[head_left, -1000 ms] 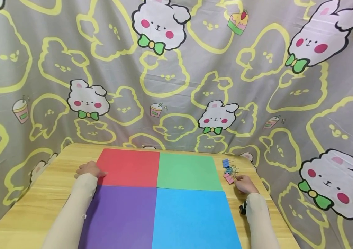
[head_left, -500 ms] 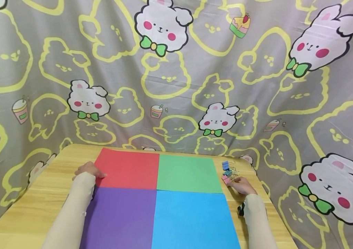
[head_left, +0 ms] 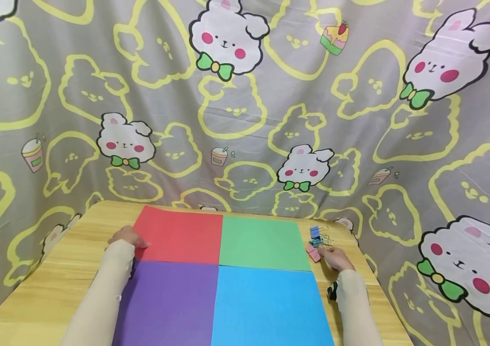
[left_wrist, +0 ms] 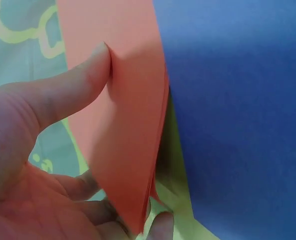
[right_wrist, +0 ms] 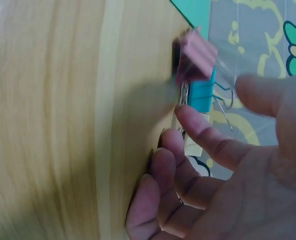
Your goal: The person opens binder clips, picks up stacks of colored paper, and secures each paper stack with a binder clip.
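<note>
On the left, my left hand (head_left: 126, 237) grips the edge of the red paper (head_left: 178, 234). In the left wrist view its thumb (left_wrist: 83, 80) lies on top and the other fingers are under the corner, where several red layers lift off the table. My right hand (head_left: 338, 258), at the table's right side, pinches a pink binder clip (head_left: 313, 253) by its wire handles; the clip (right_wrist: 197, 55) is tilted and slightly blurred in the right wrist view. Just beyond it lie a teal binder clip (head_left: 316, 242) and a blue binder clip (head_left: 315, 231).
Green paper (head_left: 262, 242), blue paper (head_left: 271, 307) and purple paper (head_left: 167, 302) lie edge to edge with the red one on the wooden table (head_left: 42, 298). A patterned curtain (head_left: 245, 125) hangs behind and on both sides.
My right hand has moved slightly left and taken hold of the pink clip, which has shifted a little left and nearer. My left hand stays at the red paper's edge.
</note>
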`<state>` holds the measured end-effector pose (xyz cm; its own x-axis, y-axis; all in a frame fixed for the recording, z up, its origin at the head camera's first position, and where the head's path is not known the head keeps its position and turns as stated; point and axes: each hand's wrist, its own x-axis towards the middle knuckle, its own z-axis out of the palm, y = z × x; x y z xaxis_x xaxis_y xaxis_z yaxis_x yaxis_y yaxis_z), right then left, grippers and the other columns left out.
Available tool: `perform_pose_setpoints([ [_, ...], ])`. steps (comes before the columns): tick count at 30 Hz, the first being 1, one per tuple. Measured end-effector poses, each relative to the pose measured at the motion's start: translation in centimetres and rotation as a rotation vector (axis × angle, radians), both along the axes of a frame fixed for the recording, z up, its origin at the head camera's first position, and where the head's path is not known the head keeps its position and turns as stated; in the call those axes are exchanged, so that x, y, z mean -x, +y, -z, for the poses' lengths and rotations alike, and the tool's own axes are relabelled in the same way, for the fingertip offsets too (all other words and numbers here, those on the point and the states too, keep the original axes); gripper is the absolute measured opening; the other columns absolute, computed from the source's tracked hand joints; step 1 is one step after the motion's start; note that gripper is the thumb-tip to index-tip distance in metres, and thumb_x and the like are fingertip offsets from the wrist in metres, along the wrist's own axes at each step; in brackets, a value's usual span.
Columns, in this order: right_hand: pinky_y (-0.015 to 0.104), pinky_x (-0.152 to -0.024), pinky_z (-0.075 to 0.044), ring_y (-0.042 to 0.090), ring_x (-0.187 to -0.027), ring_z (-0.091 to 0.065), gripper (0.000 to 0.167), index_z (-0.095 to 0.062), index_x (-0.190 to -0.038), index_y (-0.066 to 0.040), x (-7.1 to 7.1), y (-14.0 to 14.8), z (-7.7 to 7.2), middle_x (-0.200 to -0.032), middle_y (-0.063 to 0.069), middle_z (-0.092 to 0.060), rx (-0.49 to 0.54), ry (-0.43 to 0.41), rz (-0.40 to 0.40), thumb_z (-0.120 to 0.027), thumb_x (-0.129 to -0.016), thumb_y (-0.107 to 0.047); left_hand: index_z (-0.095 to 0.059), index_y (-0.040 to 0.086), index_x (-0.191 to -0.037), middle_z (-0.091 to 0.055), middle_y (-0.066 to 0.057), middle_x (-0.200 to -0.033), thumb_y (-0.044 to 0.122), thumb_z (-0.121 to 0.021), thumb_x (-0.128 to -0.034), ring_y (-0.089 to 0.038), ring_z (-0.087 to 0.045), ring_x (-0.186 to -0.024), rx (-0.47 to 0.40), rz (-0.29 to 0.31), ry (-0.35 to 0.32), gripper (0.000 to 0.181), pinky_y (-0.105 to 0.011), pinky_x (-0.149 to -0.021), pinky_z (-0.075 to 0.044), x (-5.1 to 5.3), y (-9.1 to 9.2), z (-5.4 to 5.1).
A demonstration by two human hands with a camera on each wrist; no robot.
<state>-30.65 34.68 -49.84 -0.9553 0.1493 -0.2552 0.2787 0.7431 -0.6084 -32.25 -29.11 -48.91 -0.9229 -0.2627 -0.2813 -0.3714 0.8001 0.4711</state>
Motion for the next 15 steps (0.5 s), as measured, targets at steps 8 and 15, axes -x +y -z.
perform_pose_setpoints([
  [8, 0.031, -0.064, -0.039, 0.018, -0.071, -0.045, 0.033, -0.056, -0.092, -0.003, 0.0, 0.5, 0.4, -0.078, 0.005, -0.051, 0.074, 0.022, 0.058, -0.049, -0.106, -0.032, -0.041, -0.029, -0.13, -0.047, -0.051, -0.127, 0.033, -0.082, -0.0834, -0.061, -0.048, -0.123, 0.002, 0.029, 0.003, 0.088, -0.06, -0.101, -0.05, -0.5, 0.5, -0.8],
  [15, 0.03, -0.064, -0.041, 0.016, -0.07, -0.051, 0.026, -0.064, -0.104, 0.001, -0.2, 1.3, 0.5, -0.087, 0.004, -0.065, 0.221, 0.032, 0.089, -0.055, -0.105, -0.024, -0.047, -0.028, -0.124, -0.057, -0.045, -0.119, 0.03, -0.083, -0.0772, -0.054, -0.06, -0.109, -0.061, 0.068, 0.077, 0.083, -0.056, -0.093, -0.057, 0.4, -1.6, 0.2],
])
